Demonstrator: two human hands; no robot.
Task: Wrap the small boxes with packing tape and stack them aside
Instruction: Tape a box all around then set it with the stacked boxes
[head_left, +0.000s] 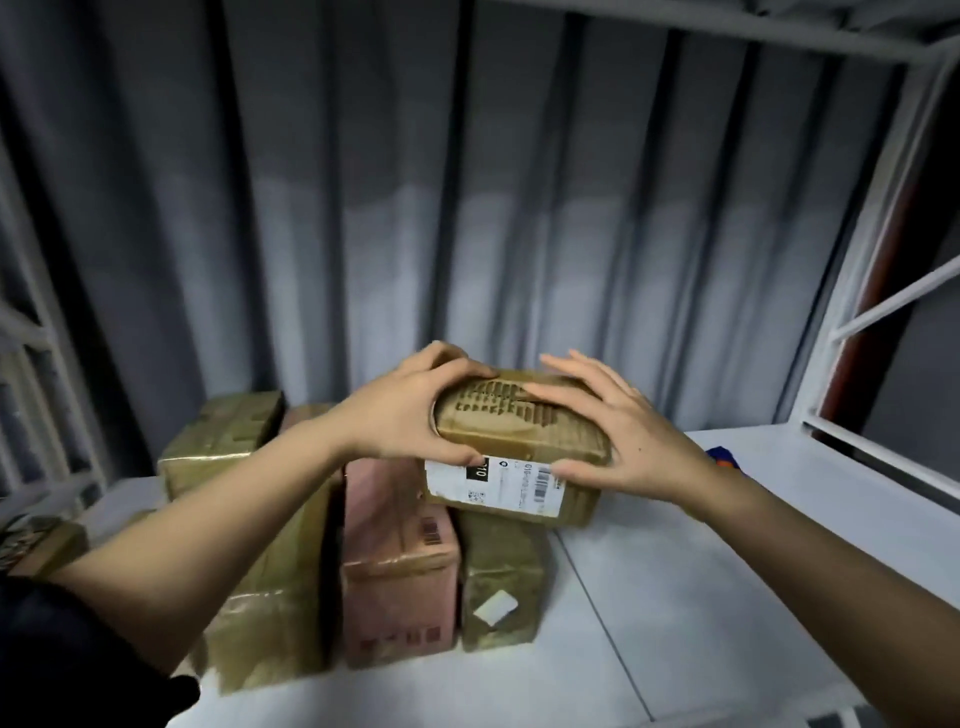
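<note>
A small brown box, shiny with tape and bearing a white shipping label, sits on top of a stack on the white shelf. My left hand grips its left end, thumb on the front face. My right hand clasps its right end, fingers spread over the top. Beneath it stand a pink taped box and a brown taped box with a small white sticker.
More taped brown boxes stand at the left of the stack, and one lies under my left forearm. Grey curtains hang behind. White metal frame bars rise at the right. A blue and orange object lies at the right.
</note>
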